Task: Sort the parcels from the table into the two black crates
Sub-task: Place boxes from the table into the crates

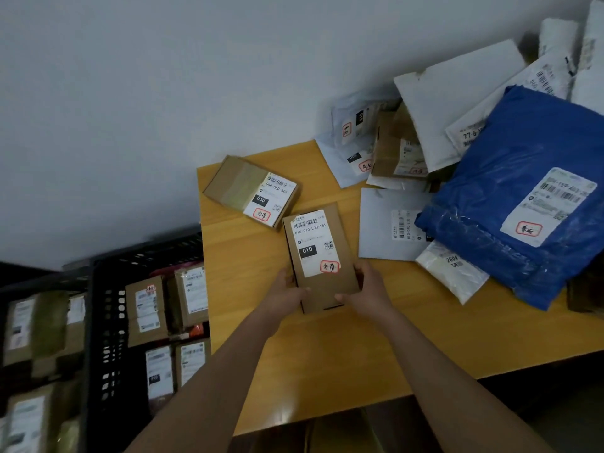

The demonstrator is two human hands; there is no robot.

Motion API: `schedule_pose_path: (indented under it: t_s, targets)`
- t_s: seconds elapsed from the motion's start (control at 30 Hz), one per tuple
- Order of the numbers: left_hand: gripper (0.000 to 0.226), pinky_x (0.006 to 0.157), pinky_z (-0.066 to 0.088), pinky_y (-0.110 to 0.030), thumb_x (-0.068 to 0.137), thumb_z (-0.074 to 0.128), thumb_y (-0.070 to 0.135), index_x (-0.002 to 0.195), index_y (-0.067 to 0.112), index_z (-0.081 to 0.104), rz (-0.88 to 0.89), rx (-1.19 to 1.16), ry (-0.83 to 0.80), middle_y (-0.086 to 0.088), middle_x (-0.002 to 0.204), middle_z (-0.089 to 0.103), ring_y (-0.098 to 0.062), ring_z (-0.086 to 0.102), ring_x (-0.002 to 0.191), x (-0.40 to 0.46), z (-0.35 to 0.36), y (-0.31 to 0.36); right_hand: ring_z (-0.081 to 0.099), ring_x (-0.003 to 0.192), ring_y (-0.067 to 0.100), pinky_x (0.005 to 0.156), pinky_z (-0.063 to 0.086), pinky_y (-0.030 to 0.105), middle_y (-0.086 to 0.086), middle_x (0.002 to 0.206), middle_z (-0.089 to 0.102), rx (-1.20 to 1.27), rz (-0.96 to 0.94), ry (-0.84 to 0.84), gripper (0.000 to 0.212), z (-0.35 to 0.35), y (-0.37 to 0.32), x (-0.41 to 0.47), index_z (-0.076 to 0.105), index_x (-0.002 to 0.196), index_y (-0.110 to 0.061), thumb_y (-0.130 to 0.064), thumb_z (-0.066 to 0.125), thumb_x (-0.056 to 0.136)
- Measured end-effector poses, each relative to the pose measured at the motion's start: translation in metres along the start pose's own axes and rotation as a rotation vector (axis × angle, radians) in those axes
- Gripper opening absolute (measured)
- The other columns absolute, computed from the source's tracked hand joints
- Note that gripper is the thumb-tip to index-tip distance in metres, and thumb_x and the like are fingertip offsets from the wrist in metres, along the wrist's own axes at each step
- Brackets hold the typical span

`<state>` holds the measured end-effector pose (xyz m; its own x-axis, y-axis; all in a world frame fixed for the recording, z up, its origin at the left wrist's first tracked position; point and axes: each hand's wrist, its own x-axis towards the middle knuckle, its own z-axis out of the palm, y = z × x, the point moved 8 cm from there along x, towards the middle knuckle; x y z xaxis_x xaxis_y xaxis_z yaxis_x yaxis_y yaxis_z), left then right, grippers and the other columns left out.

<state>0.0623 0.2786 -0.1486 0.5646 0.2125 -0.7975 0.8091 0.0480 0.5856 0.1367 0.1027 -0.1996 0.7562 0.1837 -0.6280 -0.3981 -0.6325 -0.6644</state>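
Note:
A brown cardboard parcel (pixel 322 279) with a white label marked 010 is held over the wooden table (pixel 343 354). My left hand (pixel 286 291) grips its left edge and my right hand (pixel 367 289) grips its right edge. Behind it lies a second brown box (pixel 238 183) labelled 060, near the table's left corner. To the left, below table level, stands a black crate (pixel 108 322) holding several labelled boxes. Another crate (pixel 19 286) with several boxes shows at the far left edge.
At the right of the table lies a pile of parcels: a large blue plastic bag (pixel 510 178), a grey mailer (pixel 382 227), white mailers (pixel 444 103) and a small brown box (pixel 389 148). A pale wall (pixel 130 93) runs behind.

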Motion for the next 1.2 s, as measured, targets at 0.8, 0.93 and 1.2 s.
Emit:
schedule_pose_path:
  t_s: [0.8, 0.93, 1.2]
  targets:
    - [0.049, 0.06, 0.052, -0.016, 0.096, 0.056, 0.002, 0.129, 0.038, 0.05, 0.188, -0.327, 0.093, 0.009, 0.104, 0.064, -0.009, 0.062, 0.09, -0.158, -0.188, -0.135, 0.063, 0.105, 0.022, 0.085, 0.057, 0.04, 0.0, 0.113, 0.054, 0.301, -0.088, -0.288, 0.069, 0.184, -0.06, -0.192, 0.031, 0.133, -0.024, 0.002, 0.071, 0.083]
    - [0.052, 0.079, 0.052, -0.029, 0.094, 0.061, 0.005, 0.138, 0.03, 0.052, 0.201, -0.356, 0.158, 0.012, 0.104, 0.065, -0.009, 0.061, 0.093, -0.206, -0.259, -0.182, 0.061, 0.109, 0.024, 0.084, 0.058, 0.041, 0.006, 0.115, 0.054, 0.375, -0.069, -0.402, 0.063, 0.252, -0.083, -0.236, 0.036, 0.135, -0.022, 0.003, 0.068, 0.087]
    - [0.043, 0.059, 0.049, -0.022, 0.094, 0.06, 0.003, 0.128, 0.029, 0.061, 0.138, -0.449, 0.279, 0.01, 0.105, 0.065, -0.01, 0.061, 0.087, -0.294, -0.361, -0.282, 0.066, 0.104, 0.024, 0.071, 0.055, 0.04, -0.001, 0.115, 0.067, 0.391, -0.127, -0.474, 0.067, 0.36, -0.144, -0.293, 0.03, 0.145, -0.032, -0.01, 0.065, 0.093]
